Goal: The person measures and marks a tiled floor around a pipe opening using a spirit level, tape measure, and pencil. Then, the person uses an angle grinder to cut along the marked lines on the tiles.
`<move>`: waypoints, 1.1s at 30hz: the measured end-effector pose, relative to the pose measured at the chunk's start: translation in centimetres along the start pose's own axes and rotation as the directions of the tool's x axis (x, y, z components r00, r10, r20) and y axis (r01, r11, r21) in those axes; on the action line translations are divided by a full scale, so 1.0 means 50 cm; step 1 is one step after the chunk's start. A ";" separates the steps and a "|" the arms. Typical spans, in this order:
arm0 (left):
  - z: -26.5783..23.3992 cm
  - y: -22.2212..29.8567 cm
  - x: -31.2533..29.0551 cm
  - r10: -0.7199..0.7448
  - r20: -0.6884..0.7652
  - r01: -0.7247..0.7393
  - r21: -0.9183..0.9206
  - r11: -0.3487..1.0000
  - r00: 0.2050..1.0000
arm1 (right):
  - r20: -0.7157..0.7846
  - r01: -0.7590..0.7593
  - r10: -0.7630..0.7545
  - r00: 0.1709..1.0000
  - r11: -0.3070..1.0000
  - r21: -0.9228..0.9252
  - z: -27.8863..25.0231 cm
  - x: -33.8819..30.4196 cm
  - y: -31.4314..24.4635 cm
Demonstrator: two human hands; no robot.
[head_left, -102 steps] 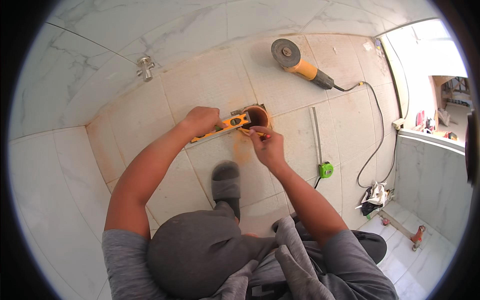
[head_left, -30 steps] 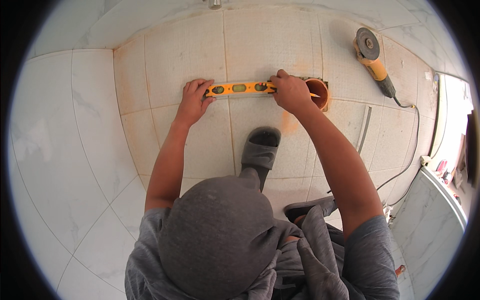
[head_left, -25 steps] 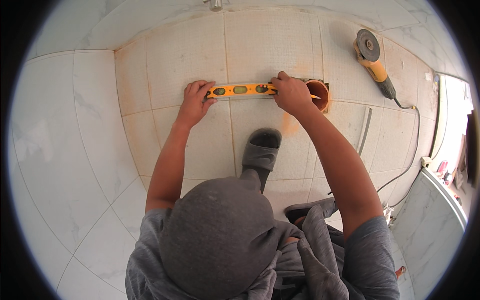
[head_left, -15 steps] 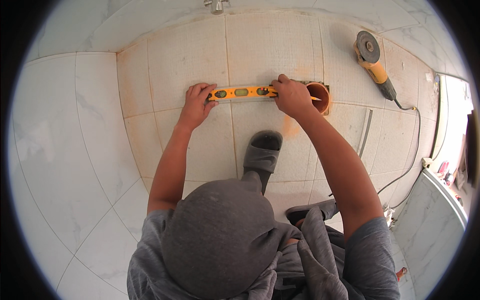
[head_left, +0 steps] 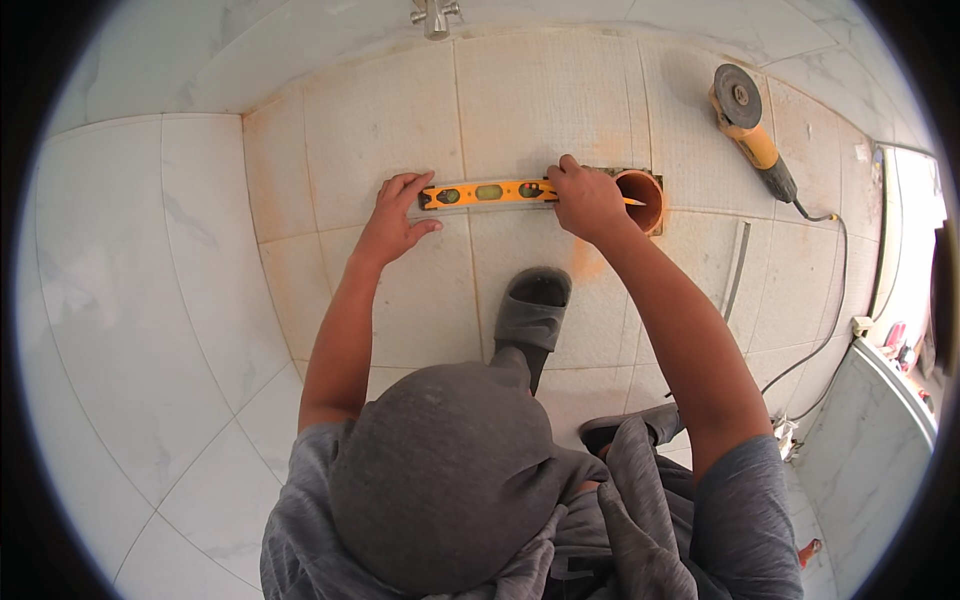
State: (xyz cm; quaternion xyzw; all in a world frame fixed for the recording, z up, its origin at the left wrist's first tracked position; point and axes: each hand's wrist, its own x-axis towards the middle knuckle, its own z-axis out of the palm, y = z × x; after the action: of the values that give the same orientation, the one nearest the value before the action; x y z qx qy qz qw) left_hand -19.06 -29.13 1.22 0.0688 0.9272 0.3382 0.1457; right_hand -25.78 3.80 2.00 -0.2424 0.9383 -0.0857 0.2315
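Observation:
A yellow spirit level (head_left: 488,193) lies across the pale floor tiles, its vials facing up. My right hand (head_left: 592,203) is closed over its right end. A slim yellow pointed thing, perhaps a pencil, pokes out from under that hand over the round orange-brown pipe opening (head_left: 650,217); whether the fingers also hold it is hidden. At the level's left end, my left hand (head_left: 390,222) is open, thumb spread away from the fingers. Its fingertips reach close to the level's upper left corner; I cannot tell if they touch.
An angle grinder (head_left: 750,130) with a dark disc lies at the far right, its cord (head_left: 838,290) curving down the right side. A narrow grey strip (head_left: 737,270) rests on the tiles. My slippered foot (head_left: 533,310) stands below the level. A metal tap (head_left: 435,18) juts from the far wall.
My left thumb and fingers have opened away from the level's left end, which they pinched before. My right hand keeps its place on the right end. The whole view has shifted slightly.

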 end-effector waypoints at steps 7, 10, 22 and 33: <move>-0.052 0.028 0.054 0.115 -0.397 -0.118 0.016 0.993 0.911 | 0.068 -0.059 0.059 0.996 0.998 -0.005 -0.080 -0.009 -0.011; -0.038 0.072 0.078 0.176 -0.320 -0.162 0.070 0.984 0.931 | -0.094 -0.094 0.103 0.990 0.990 0.101 -0.140 -0.020 0.003; 0.034 0.122 0.129 0.380 0.307 -0.488 0.514 0.706 0.873 | -0.521 0.120 0.212 0.827 0.839 0.531 -0.260 -0.137 -0.018; -0.002 0.119 0.197 0.360 0.470 -0.560 0.409 0.720 0.806 | -0.132 0.035 0.382 0.915 0.249 0.968 -0.082 -0.174 -0.106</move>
State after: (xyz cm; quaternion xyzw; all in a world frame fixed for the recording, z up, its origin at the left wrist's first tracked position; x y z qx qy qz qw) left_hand -28.27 -22.42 2.91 0.3988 0.8925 0.0765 0.1965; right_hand -18.80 3.70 10.46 0.0731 0.7392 -0.6471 0.1716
